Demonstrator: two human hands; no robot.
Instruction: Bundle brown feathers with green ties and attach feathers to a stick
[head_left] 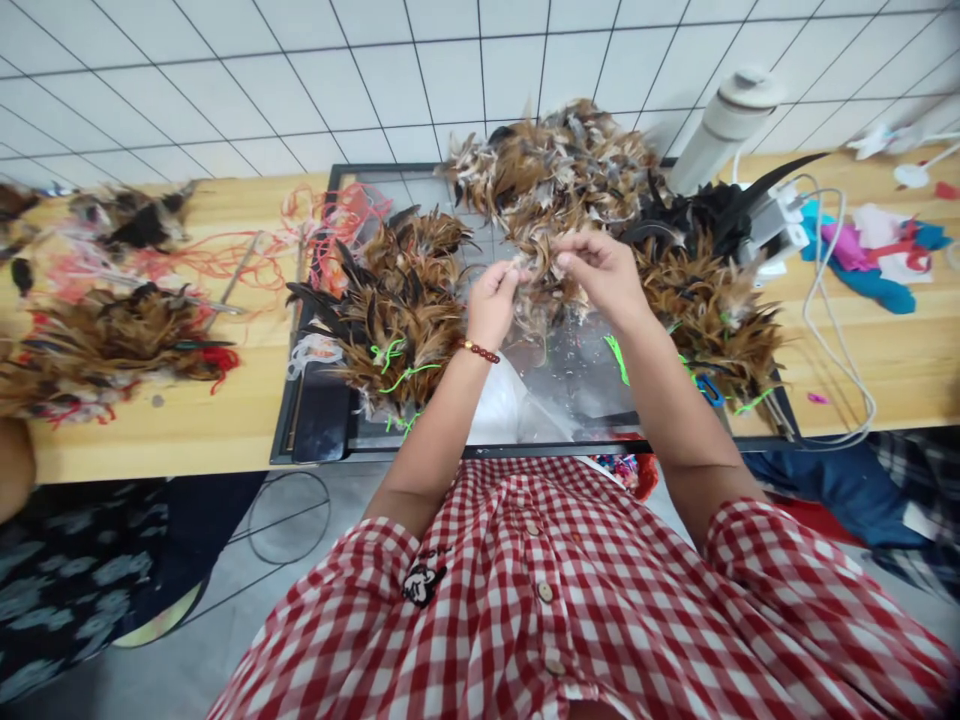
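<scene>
Close together over the dark tray, my two hands work at a small bunch of brown feathers (538,262). My left hand (493,303), with a beaded bracelet at the wrist, is closed in a pinch at the bunch's left side. On the other side my right hand (604,277) pinches feathers between thumb and fingertips. A large heap of loose brown feathers (551,165) lies just behind. Feather bundles with bright green ties flank my arms: one left bundle (409,300) and one right bundle (712,300). Fine detail between my fingertips is too small to make out.
A black-edged tray (450,452) carries the feathers and a phone (321,425). Red string (345,225) tangles to the left, near more feather bundles (127,325). A white bottle (724,125) and a cable (832,340) stand right. Another person's arm (15,465) shows at far left.
</scene>
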